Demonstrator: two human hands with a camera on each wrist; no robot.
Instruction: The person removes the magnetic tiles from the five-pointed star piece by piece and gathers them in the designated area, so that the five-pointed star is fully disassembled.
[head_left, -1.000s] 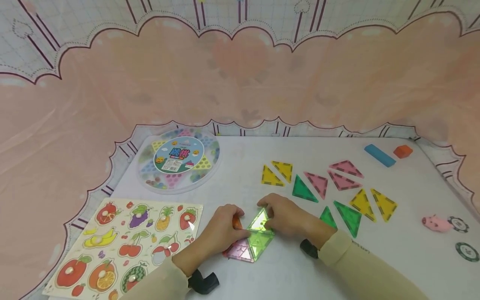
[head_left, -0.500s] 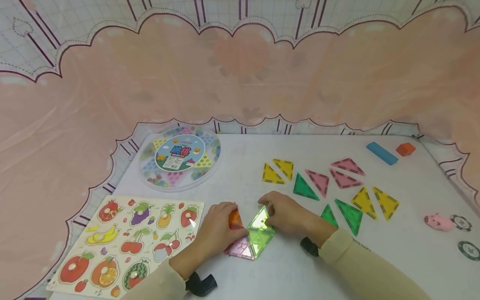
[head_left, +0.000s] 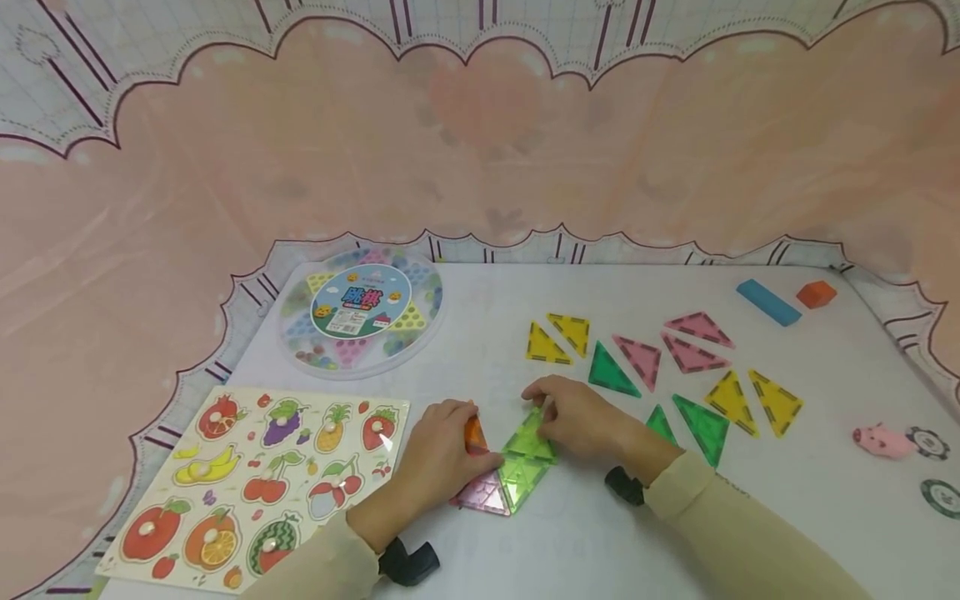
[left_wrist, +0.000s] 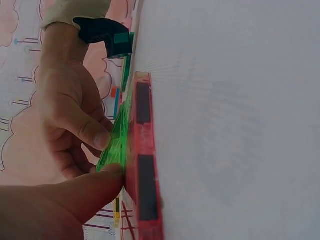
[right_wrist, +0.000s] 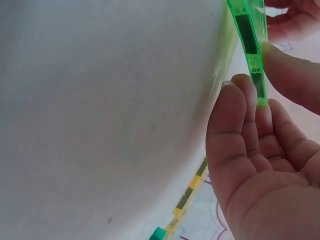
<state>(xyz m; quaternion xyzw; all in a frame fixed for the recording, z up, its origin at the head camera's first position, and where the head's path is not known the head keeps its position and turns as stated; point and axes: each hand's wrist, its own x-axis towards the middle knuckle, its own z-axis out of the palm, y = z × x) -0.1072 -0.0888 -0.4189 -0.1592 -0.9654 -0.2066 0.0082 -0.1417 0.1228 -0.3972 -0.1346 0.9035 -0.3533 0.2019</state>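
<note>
Triangular magnetic tiles are joined into a cluster at the front middle. My left hand (head_left: 442, 454) holds its left side. The thumb lies over the inner corners, and the fingers go round the orange tile (head_left: 473, 435), partly hiding it. Below that thumb lies the pink tile (head_left: 484, 495), beside a light green tile (head_left: 521, 480). With thumb and fingers my right hand (head_left: 572, 417) pinches the upper light green tile (head_left: 529, 439) by its outer edge. In the right wrist view that green tile (right_wrist: 254, 55) sits between thumb and fingertips, its dark magnets showing.
Loose yellow (head_left: 731, 403), green (head_left: 613, 371) and pink (head_left: 695, 353) triangular tiles lie right of the cluster. A fruit peg puzzle (head_left: 247, 450) and a round Chinese checkers box (head_left: 360, 312) are at left. Far right are a blue block (head_left: 768, 302), an orange block (head_left: 817, 294) and a pink pig (head_left: 882, 441).
The upper light green tile has tilted slightly, losing its bright glare, as my right hand shifts a little. My left hand has uncovered more of the orange tile.
</note>
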